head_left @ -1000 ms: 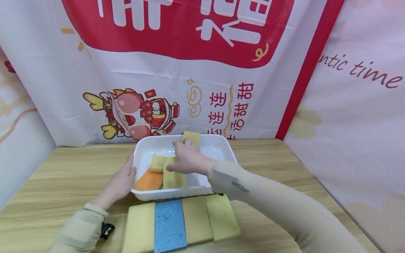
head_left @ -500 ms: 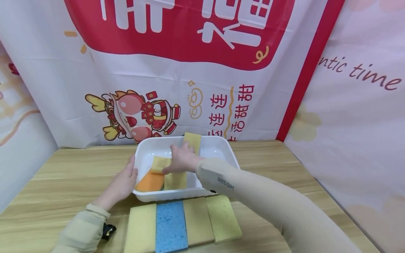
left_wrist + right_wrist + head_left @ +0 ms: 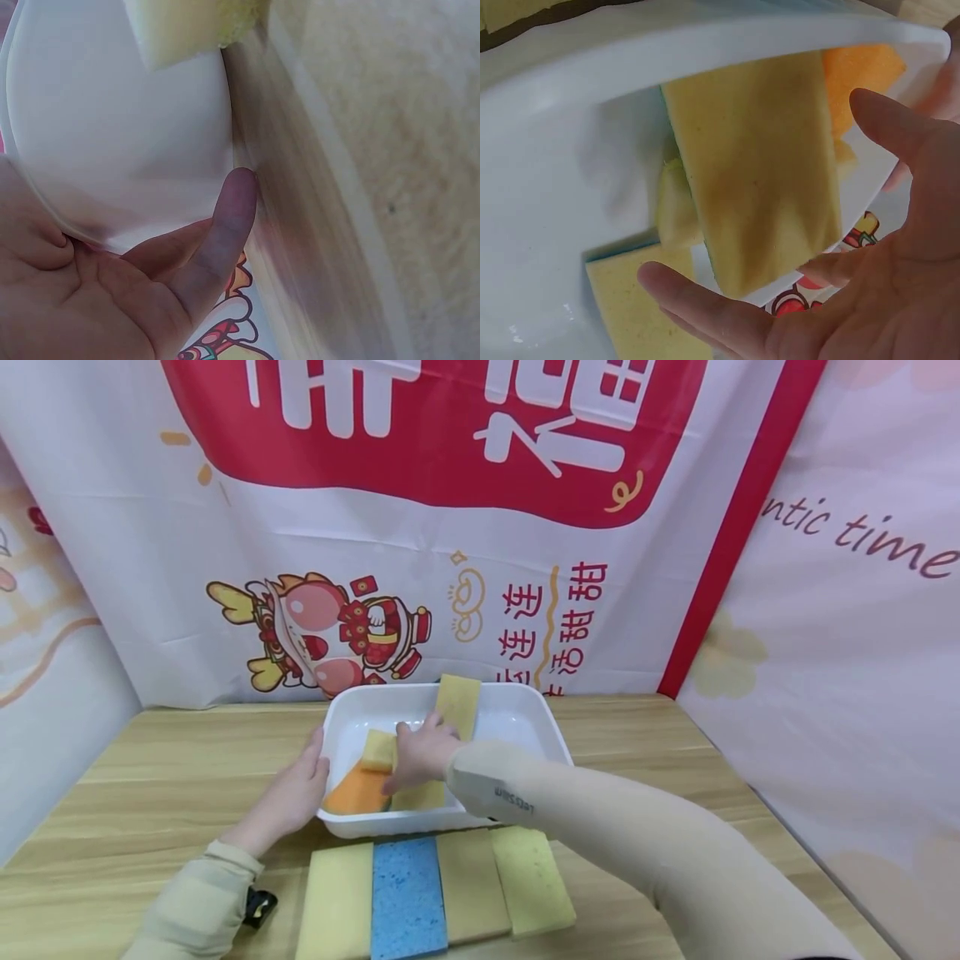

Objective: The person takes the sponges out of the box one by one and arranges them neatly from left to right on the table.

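A white plastic basin [image 3: 390, 823] holds several sponges. My left hand [image 3: 294, 789] rests against its left outer wall, fingers mostly straight; the left wrist view shows the fingers [image 3: 236, 199] along that wall. Inside the basin, my right hand [image 3: 422, 752] reaches over a yellow sponge [image 3: 757, 172] with thumb and fingers spread apart. Left of that sponge lie an orange sponge [image 3: 357, 790] and a small yellow sponge [image 3: 378, 750]. Another yellow sponge [image 3: 460, 702] leans on the back rim, beside the right fingers. My right hand partly hides the middle sponge in the head view.
On the wooden table [image 3: 142, 793], in front of the basin, several sponges lie side by side: pale yellow [image 3: 336, 897], blue [image 3: 408, 897], tan [image 3: 472, 887] and yellow [image 3: 532, 883]. A printed cloth [image 3: 375, 510] hangs directly behind the basin.
My right hand has shifted left inside the basin, from beside the leaning sponge toward the orange and small yellow ones. The left hand stays at the basin wall.
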`<state>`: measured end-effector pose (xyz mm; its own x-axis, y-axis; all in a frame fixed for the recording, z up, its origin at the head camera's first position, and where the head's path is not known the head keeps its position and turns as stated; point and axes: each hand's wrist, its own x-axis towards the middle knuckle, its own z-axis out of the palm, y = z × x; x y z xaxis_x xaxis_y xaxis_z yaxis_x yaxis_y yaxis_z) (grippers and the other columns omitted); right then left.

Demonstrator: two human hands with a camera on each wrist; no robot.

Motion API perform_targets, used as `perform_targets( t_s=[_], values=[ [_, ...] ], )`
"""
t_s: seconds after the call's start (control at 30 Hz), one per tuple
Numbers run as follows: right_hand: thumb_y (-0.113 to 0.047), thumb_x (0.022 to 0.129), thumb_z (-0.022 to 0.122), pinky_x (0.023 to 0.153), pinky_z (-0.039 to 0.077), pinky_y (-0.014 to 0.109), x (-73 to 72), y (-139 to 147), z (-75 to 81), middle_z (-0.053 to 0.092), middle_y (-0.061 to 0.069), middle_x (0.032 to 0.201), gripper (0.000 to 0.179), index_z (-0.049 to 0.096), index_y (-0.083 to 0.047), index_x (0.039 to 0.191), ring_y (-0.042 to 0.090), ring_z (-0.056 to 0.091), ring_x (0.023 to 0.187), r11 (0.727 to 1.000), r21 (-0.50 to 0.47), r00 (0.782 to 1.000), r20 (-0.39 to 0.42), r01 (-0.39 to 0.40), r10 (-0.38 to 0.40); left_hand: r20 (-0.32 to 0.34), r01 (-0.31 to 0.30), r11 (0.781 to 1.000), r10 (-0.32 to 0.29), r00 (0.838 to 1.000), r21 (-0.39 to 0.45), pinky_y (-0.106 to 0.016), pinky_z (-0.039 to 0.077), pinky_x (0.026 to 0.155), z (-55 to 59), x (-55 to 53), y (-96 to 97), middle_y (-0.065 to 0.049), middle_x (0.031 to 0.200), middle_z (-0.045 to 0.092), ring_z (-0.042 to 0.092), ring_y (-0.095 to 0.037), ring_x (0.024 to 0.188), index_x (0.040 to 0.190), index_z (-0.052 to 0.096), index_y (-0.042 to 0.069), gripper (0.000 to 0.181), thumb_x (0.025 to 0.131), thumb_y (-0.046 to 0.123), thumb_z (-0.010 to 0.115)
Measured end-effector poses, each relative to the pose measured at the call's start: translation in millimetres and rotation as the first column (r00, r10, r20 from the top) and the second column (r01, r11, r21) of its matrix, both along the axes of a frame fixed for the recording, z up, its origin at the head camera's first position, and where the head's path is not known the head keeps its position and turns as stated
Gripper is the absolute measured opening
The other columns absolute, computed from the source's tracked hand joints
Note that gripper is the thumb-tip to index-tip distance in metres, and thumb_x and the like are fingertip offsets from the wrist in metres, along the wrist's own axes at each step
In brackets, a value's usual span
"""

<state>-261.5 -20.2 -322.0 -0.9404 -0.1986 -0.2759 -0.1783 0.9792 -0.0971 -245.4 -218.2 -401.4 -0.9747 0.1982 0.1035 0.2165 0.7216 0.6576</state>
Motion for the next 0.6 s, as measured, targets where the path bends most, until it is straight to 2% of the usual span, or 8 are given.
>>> perform_targets(
  t_s=[0.23,0.43,0.6],
  values=[
    [-0.059,0.08,0.073,0.09,0.049,0.055,-0.5,-9.7,-7.2,0.023,0.021,0.153,0.093,0.028,-0.029,0.156,0.039,0.041,0.122,0.995,0.093,1.0,0.0,-0.027,0.027,0.0,0.006,1.0,-0.006,1.0,0.007,-0.064,0.025,0.107,1.8,0.7,1.9,-0.036,0.151,0.021,0.03,-0.054,0.132,0.155,0.0,-0.004,0.058,0.108,0.021,0.023],
    [-0.058,0.079,0.075,0.089,0.049,0.051,-0.4,-9.8,-10.0,0.034,0.02,0.144,0.091,0.035,-0.021,0.152,0.036,0.046,0.117,0.995,0.092,1.0,-0.003,-0.03,0.03,0.015,0.004,1.0,-0.004,1.0,0.006,-0.063,0.023,0.108,1.5,0.5,2.2,-0.035,0.152,0.018,0.028,-0.053,0.134,0.154,-0.001,-0.005,0.058,0.108,0.023,0.022],
    [-0.058,0.079,0.075,0.09,0.049,0.048,-0.1,-9.1,-11.1,0.041,0.018,0.136,0.087,0.039,-0.019,0.148,0.03,0.05,0.109,0.998,0.057,0.999,0.03,-0.018,0.016,0.009,0.001,1.0,-0.001,1.0,0.007,-0.063,0.023,0.108,0.4,-0.2,1.5,-0.037,0.151,0.02,0.028,-0.053,0.134,0.154,-0.001,-0.005,0.058,0.108,0.022,0.022]
  ],
)
